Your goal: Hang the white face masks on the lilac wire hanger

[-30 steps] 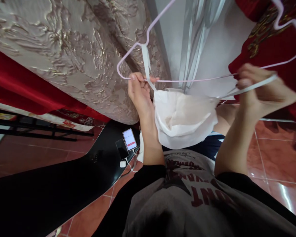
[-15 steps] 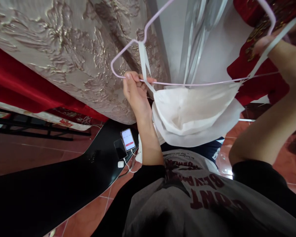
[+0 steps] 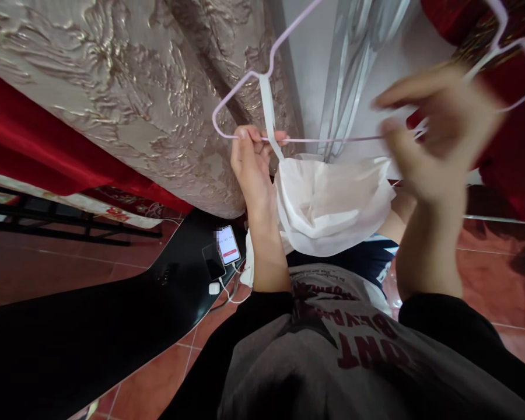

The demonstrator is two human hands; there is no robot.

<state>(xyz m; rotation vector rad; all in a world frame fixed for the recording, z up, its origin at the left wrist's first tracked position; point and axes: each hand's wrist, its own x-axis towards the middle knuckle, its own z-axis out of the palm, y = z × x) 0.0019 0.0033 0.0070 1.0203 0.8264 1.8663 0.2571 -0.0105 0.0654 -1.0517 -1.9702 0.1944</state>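
Overhead, left hand (image 3: 251,166) pinches hanger (image 3: 315,139) bar and strap; right hand (image 3: 437,134), blurred, fingers spread.

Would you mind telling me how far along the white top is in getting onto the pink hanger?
Done: the left strap is looped over the pink hanger, and the white top hangs below its bar. In hand: the left hand pinches the bar, while the blurred right hand works at the hanger's right end. Left: the right strap's seating there, too blurred to confirm.

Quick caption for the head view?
Left hand grips pink hanger bearing white garment; blurred right hand at its strap.
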